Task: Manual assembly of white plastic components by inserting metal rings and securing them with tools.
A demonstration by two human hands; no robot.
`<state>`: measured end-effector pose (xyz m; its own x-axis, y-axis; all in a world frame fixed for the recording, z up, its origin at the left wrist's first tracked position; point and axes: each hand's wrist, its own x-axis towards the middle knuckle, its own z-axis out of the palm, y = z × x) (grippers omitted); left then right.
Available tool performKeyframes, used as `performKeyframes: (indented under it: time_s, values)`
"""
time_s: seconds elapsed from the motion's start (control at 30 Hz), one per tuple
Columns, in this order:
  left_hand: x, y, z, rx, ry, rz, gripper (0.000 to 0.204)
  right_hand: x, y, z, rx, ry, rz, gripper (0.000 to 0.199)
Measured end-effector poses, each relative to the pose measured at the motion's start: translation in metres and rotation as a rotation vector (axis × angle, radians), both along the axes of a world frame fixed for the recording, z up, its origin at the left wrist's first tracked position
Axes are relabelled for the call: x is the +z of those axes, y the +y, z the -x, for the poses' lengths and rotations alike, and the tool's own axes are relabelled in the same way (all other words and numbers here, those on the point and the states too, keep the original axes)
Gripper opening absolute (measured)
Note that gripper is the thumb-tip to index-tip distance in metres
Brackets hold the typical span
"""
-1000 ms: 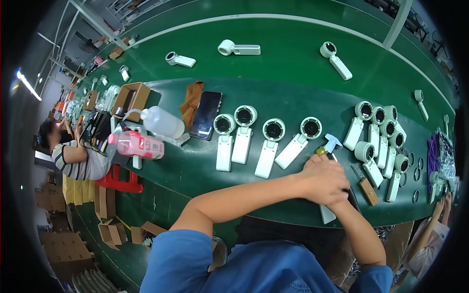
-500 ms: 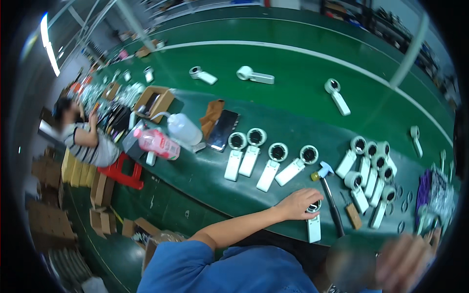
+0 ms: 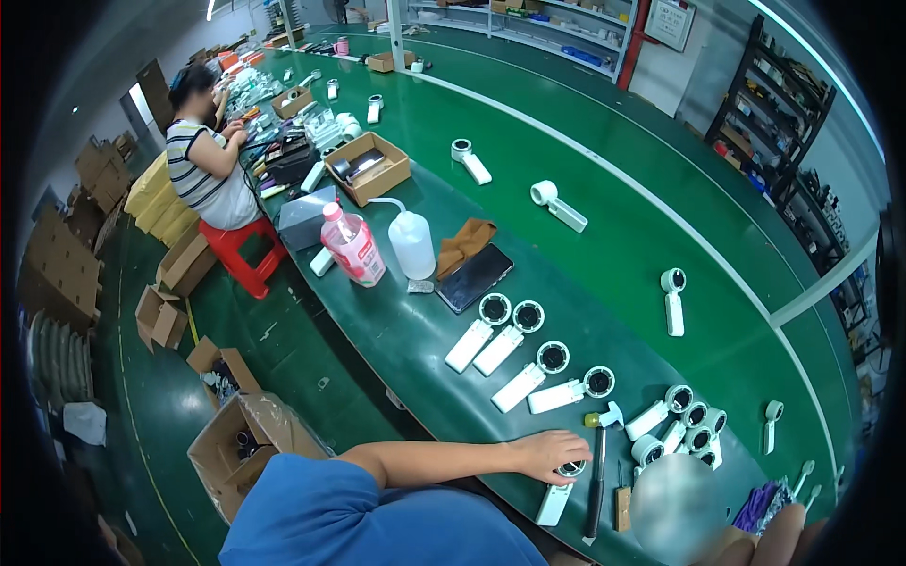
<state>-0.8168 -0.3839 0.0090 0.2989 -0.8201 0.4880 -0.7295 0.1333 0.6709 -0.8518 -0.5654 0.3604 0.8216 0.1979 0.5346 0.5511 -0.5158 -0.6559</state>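
Observation:
My left hand (image 3: pixel 550 457) is curled over the round head of a white handheld fan (image 3: pixel 554 505) lying near the table's front edge. The fan's handle points toward me. At the lower right rim, only the fingers of my right hand (image 3: pixel 776 545) show, and a blurred round patch beside them hides part of that area. Whether that hand holds anything is hidden. Just right of the held fan lies a hammer (image 3: pixel 596 472) with a dark handle and a yellow-ended head. Beside it is a wooden-handled pointed tool (image 3: pixel 623 507).
Several white fans (image 3: pixel 552 358) lie in a row beyond my left hand, with a cluster (image 3: pixel 696 415) to the right. A phone (image 3: pixel 475 278), brown cloth (image 3: pixel 466 243), squeeze bottle (image 3: pixel 411 243), pink bottle (image 3: pixel 354 245) and cardboard box (image 3: pixel 385 179) lie further left. A co-worker (image 3: pixel 212 160) sits at the far left.
The view has swung to the left, so the table items sit lower and further right in it. My left hand stays on the fan. My right hand has dropped toward the lower rim.

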Motion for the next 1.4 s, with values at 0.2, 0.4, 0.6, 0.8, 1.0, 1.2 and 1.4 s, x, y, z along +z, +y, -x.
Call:
performKeyframes:
  time_s: [0.2, 0.4, 0.6, 0.8, 1.0, 1.2, 1.4]
  values:
    - [-0.001, -0.001, 0.002, -0.013, 0.005, -0.005, 0.045, 0.009, -0.019, -0.001, -0.199, -0.096, 0.234, 0.012]
    - [0.002, -0.006, -0.001, 0.001, 0.015, 0.009, 0.044, 0.016, -0.038, -0.006, -0.385, -0.187, 0.466, 0.011]
    - [0.004, -0.004, -0.004, 0.054, -0.008, 0.040, 0.043, 0.018, -0.056, -0.027, -0.558, -0.296, 0.693, 0.011]
    - [0.096, -0.016, -0.081, 0.116, -0.066, 0.128, 0.037, 0.006, -0.062, -0.035, -0.768, -0.309, 0.911, 0.011]
    - [0.104, -0.091, -0.296, 0.595, -0.035, 0.042, 0.037, -0.173, -0.146, -0.240, -0.638, 0.228, 0.507, 0.062]
    - [0.009, -0.113, -0.376, 0.741, -0.029, -0.207, 0.046, -0.319, -0.163, -0.271, -0.741, 0.544, 0.555, 0.069]
    - [0.051, -0.094, -0.449, 0.858, -0.439, -0.043, 0.051, -0.321, -0.189, -0.255, -0.729, 0.589, 0.402, 0.061]
